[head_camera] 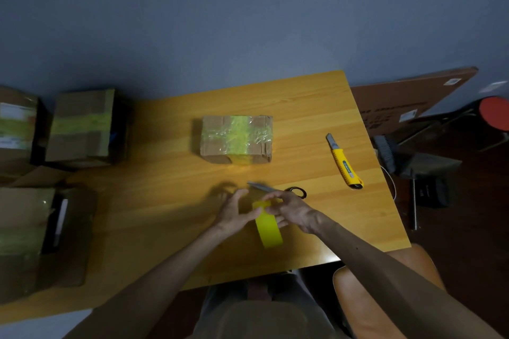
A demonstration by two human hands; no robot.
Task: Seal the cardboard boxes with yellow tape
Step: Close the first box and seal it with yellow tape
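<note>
Held low over the near side of the wooden table (316, 107): a roll of yellow tape (269, 231), gripped by the left hand (235, 215) and pinched at its top rim by the right hand (290, 209), seemingly hunting the free end. Best steadied firmly, then peeled slowly and straight to avoid splitting. Beyond, mid-table, a dented cardboard box (213, 149), banded yellow under wrinkled glossy film. Just behind the hands, steel scissors (264, 187); farther right, a slim yellow utility knife (343, 159).

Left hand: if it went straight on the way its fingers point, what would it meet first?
Probably the scissors, whose blade tip lies just beyond the left hand. Past them stands the taped cardboard box. The hand's height is unclear.
</note>
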